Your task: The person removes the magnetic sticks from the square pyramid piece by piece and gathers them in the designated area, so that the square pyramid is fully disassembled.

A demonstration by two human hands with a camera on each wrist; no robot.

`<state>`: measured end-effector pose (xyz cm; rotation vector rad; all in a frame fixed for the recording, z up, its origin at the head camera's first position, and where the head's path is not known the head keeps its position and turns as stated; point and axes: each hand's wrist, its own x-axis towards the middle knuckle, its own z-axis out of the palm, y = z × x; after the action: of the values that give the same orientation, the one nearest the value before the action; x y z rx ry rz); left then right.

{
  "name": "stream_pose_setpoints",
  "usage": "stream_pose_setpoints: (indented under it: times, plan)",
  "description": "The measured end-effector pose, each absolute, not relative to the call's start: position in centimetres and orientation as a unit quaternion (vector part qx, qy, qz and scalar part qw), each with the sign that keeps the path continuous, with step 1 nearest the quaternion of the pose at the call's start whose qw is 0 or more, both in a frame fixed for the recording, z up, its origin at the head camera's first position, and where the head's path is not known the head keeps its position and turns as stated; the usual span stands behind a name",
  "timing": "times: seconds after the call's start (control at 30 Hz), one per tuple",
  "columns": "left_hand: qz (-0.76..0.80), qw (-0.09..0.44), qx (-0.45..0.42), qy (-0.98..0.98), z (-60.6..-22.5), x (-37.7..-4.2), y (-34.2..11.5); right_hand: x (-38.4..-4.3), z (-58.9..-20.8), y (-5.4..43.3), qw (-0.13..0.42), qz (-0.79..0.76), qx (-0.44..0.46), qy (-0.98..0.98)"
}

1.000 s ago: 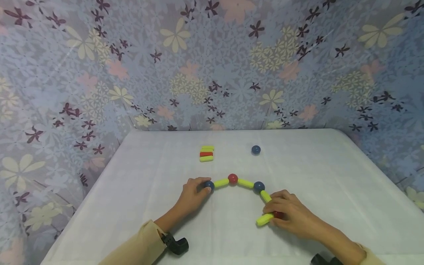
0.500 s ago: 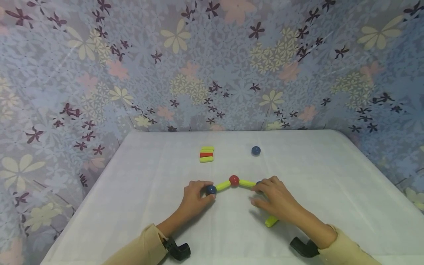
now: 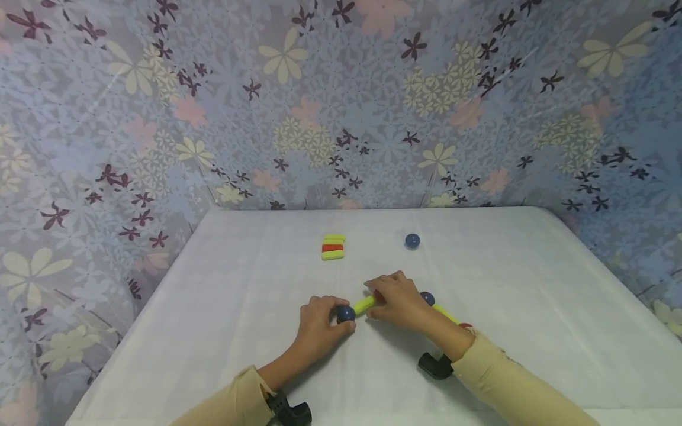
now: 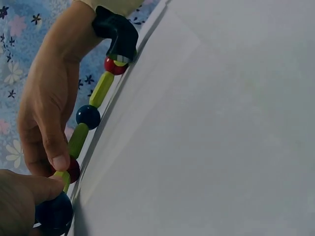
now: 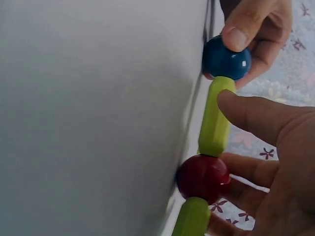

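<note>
A chain of yellow-green rods and balls, which looks like a magnetic building set, curves across the white table. My left hand point(image 3: 322, 325) pinches the blue ball point(image 3: 346, 314) at its left end between thumb and fingers. My right hand point(image 3: 399, 302) curls round the chain at the red ball point(image 5: 203, 179), its thumb beside the yellow-green rod point(image 5: 215, 118) joined to the blue ball. In the head view this red ball is mostly hidden by the hand. Farther along come a second blue ball point(image 3: 427, 298), another rod point(image 3: 445, 313) and a second red ball point(image 4: 115, 65), partly behind my right forearm.
Toward the back lie several short rods side by side, yellow-green ones point(image 3: 333, 255) and a red one point(image 3: 333, 248). A loose blue ball point(image 3: 412, 241) sits to their right. Behind the table point(image 3: 240, 248) hangs a flowered cloth point(image 3: 341, 106).
My right hand has left the chain's far right part and moved left to the first red ball. My left hand, still on the end blue ball, has shifted slightly right and nearer.
</note>
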<state>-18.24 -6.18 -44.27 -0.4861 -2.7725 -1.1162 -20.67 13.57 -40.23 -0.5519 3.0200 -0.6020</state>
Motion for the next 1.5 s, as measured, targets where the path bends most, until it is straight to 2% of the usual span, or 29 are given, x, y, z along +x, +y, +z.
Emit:
stream_pose_setpoints:
  times: [0.27, 0.83, 1.3, 1.5]
  plan:
    - [-0.353, 0.063, -0.184, -0.915, -44.2, -18.3, -6.4, -20.2, -41.0, 14.3, -0.006, -0.187, -0.189, 0.964]
    - [-0.363, 0.015, -0.223, -0.905, -44.0, -18.6, -6.7, -18.4, -41.8, 16.1, -0.056, -0.200, -0.249, 0.946]
    - [-0.322, 0.044, -0.216, -0.921, -44.2, -18.5, -6.2, -18.5, -42.1, 16.4, -0.059, -0.197, -0.256, 0.945]
    - [-0.357, 0.029, -0.220, -0.907, -44.3, -18.7, -6.8, -18.5, -42.0, 16.4, -0.050, -0.196, -0.257, 0.945]
